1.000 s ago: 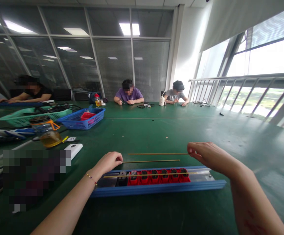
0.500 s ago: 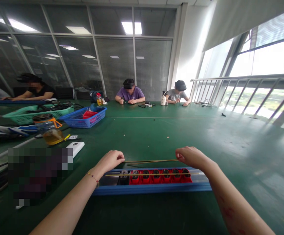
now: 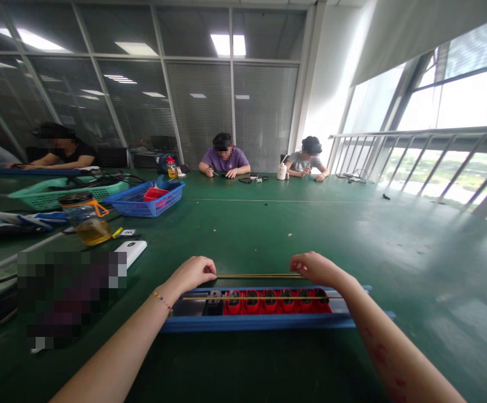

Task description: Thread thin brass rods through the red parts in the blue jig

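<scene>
My left hand (image 3: 197, 272) is closed on the left end of thin tan sticks (image 3: 256, 276), which lie level just beyond a long blue-edged tray (image 3: 277, 321). Toward their right end, my right hand (image 3: 314, 267) has its fingers closed around the sticks. Inside the tray stands a row of several red holders (image 3: 270, 306) with black round parts in them, and a black and clear part (image 3: 214, 304) sits at their left. Another thin stick (image 3: 193, 299) rests lengthwise across the holders. My fingertips are partly hidden.
To the left are a white device (image 3: 133, 253), a jar of yellowish liquid (image 3: 92, 229), a blue basket (image 3: 143, 208) with a red box, and a green basket (image 3: 44, 196) with cables. People sit along the table's far side and at the far left.
My right hand has moved left, closer to my left hand. The sticks between my hands now lie nearly parallel instead of slightly crossed. The view has shifted slightly.
</scene>
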`<state>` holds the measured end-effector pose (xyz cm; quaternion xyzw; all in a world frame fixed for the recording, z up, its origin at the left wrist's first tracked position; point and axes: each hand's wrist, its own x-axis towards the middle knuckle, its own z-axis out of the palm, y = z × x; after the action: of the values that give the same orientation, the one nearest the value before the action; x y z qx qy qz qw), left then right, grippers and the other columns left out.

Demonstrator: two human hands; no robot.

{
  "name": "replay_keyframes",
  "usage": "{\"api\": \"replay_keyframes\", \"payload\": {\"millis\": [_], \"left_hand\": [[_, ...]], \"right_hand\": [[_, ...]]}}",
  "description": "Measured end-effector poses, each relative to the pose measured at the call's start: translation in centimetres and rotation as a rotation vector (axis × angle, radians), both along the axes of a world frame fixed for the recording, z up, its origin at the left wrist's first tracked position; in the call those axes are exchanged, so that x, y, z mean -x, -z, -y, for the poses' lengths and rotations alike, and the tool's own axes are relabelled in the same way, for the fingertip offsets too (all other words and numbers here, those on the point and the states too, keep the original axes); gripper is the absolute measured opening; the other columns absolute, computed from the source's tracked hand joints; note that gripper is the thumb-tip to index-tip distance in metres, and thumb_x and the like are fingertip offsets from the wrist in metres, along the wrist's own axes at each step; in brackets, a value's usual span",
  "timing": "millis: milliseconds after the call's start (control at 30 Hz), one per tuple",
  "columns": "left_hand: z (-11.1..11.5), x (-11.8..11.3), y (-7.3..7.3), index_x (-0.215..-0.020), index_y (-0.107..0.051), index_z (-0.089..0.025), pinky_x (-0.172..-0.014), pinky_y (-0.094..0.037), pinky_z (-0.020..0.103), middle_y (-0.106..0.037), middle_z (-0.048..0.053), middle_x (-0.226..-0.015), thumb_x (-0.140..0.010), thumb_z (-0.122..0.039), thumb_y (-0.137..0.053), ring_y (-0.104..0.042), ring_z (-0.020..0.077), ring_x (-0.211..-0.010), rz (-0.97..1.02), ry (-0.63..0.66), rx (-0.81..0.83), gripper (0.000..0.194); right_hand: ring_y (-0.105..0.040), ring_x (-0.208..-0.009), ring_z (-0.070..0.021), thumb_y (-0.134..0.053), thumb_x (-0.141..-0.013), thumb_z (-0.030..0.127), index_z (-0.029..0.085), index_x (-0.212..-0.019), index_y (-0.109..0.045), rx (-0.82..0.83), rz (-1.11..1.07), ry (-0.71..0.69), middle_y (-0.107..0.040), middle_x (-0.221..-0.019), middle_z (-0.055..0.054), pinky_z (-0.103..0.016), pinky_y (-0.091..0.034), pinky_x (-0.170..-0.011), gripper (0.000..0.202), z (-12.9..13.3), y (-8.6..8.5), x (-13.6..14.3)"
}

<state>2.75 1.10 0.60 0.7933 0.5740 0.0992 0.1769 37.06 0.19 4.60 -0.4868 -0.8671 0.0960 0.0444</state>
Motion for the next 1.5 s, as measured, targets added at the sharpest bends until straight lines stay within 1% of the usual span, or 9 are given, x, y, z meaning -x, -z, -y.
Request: {"api": "replay_keyframes", "payload": {"millis": [200, 300, 367, 533, 700, 900, 1133, 1267, 1500], "left_hand": [[-0.1, 0.3, 0.3, -0.073, -0.064, -0.022, -0.062, -0.039, 0.021, -0.067, -0.001, -0.075, -0.070, -0.039, -0.053, -0.060, 0.0151, -0.073, 0.023, 0.009, -0.022, 0.020], [-0.2, 0.4, 0.4, -0.072, -0.064, -0.022, -0.061, -0.039, 0.021, -0.067, 0.000, -0.075, -0.070, -0.038, -0.054, -0.060, 0.0154, -0.073, 0.015, -0.003, -0.029, 0.020], [-0.2, 0.4, 0.4, -0.071, -0.064, -0.022, -0.061, -0.039, 0.021, -0.067, 0.000, -0.075, -0.070, -0.037, -0.053, -0.060, 0.0153, -0.072, 0.006, -0.004, -0.034, 0.019], [0.1, 0.1, 0.1, -0.068, -0.064, -0.021, -0.060, -0.039, 0.021, -0.066, 0.000, -0.075, -0.070, -0.036, -0.053, -0.059, 0.0149, -0.071, -0.043, -0.016, -0.057, 0.018], [0.2, 0.1, 0.0, -0.072, -0.064, -0.022, -0.060, -0.040, 0.021, -0.066, 0.000, -0.078, -0.069, -0.038, -0.054, -0.060, 0.0152, -0.074, -0.034, -0.024, -0.049, 0.019], [0.1, 0.1, 0.0, -0.072, -0.064, -0.021, -0.061, -0.040, 0.021, -0.066, 0.001, -0.076, -0.070, -0.039, -0.053, -0.060, 0.0151, -0.073, -0.025, -0.016, -0.027, 0.021], [-0.1, 0.3, 0.3, -0.073, -0.063, -0.020, -0.060, -0.039, 0.020, -0.066, 0.001, -0.075, -0.069, -0.038, -0.053, -0.059, 0.0147, -0.071, 0.011, -0.016, -0.010, 0.021], [-0.4, 0.4, 0.7, -0.073, -0.064, -0.020, -0.059, -0.038, 0.020, -0.066, 0.000, -0.073, -0.068, -0.037, -0.054, -0.059, 0.0145, -0.070, 0.027, -0.016, -0.004, 0.020], [0.1, 0.1, 0.2, -0.071, -0.063, -0.021, -0.056, -0.036, 0.021, -0.066, 0.001, -0.071, -0.070, -0.057, -0.046, -0.058, 0.0149, -0.064, 0.025, -0.033, -0.031, 0.040]], "right_hand": [[-0.060, -0.077, -0.0148, -0.041, -0.080, 0.020, 0.021, -0.094, -0.062, -0.024, -0.115, -0.014, -0.066, -0.089, -0.002, -0.023, -0.043, -0.067, 0.025, 1.8, -3.7, -1.6], [-0.060, -0.073, -0.0150, -0.047, -0.077, 0.026, 0.021, -0.093, -0.062, 0.105, -0.088, -0.047, -0.067, -0.086, -0.002, -0.022, -0.043, -0.062, 0.023, 3.5, -5.6, -2.7], [-0.060, -0.073, -0.0154, -0.052, -0.073, 0.026, 0.021, -0.091, -0.063, 0.195, -0.049, -0.056, -0.067, -0.085, -0.002, -0.022, -0.044, -0.062, 0.022, 4.4, -6.1, -3.4], [-0.062, -0.070, -0.0166, -0.058, -0.062, 0.021, 0.020, -0.084, -0.064, 0.270, 0.084, 0.016, -0.068, -0.081, -0.001, -0.022, -0.044, -0.058, 0.022, 4.4, -4.9, -4.0], [-0.060, -0.057, -0.0128, -0.052, -0.062, 0.013, 0.019, -0.080, -0.062, 0.325, 0.126, 0.010, -0.067, -0.074, 0.000, -0.019, -0.039, -0.048, 0.021, 4.1, -4.2, -3.8], [-0.058, -0.065, -0.0138, -0.044, -0.072, 0.012, 0.024, -0.084, -0.064, 0.026, 0.121, -0.027, -0.066, -0.075, 0.001, -0.020, -0.036, -0.055, 0.026, 5.1, -6.3, -4.2], [-0.058, -0.066, -0.0157, -0.044, -0.077, 0.023, 0.027, -0.083, -0.064, -0.084, 0.150, 0.154, -0.065, -0.073, 0.001, -0.022, -0.037, -0.057, 0.021, 5.3, -7.1, -7.5], [-0.059, -0.067, -0.0169, -0.044, -0.075, 0.021, 0.028, -0.081, -0.065, -0.080, 0.196, 0.199, -0.066, -0.073, 0.001, -0.023, -0.037, -0.057, 0.023, 4.4, -6.2, -8.3], [-0.061, -0.071, -0.0176, -0.049, -0.067, 0.013, 0.022, -0.075, -0.067, 0.008, 0.226, 0.198, -0.068, -0.076, -0.003, -0.023, -0.038, -0.060, 0.022, 1.4, -2.5, -5.5]]}}
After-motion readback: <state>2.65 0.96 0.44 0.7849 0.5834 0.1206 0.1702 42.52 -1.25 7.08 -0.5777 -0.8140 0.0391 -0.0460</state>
